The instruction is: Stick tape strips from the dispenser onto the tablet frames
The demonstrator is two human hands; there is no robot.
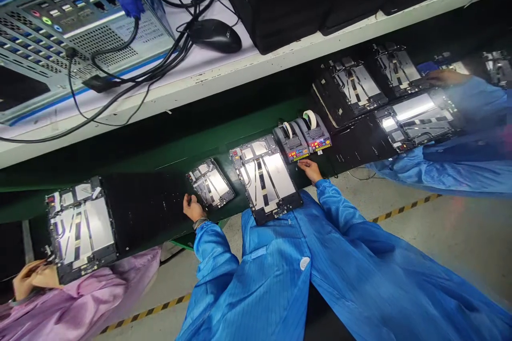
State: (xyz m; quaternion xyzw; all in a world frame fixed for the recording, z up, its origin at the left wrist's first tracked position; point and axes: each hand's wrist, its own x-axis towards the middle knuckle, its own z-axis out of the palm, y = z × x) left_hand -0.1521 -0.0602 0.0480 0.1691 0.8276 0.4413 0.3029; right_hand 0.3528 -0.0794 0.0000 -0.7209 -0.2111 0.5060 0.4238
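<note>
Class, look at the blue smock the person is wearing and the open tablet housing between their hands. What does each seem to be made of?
The blue smock looks like thin woven synthetic fabric, with soft folds and a slight sheen. The open tablet housing seems to be metal, with bright, reflective panels, though these could be foil-covered.

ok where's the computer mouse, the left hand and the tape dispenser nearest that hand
computer mouse (215, 35), head view, top of shell
left hand (193, 208), head view, back of hand
tape dispenser (288, 139), head view, grey casing
</note>
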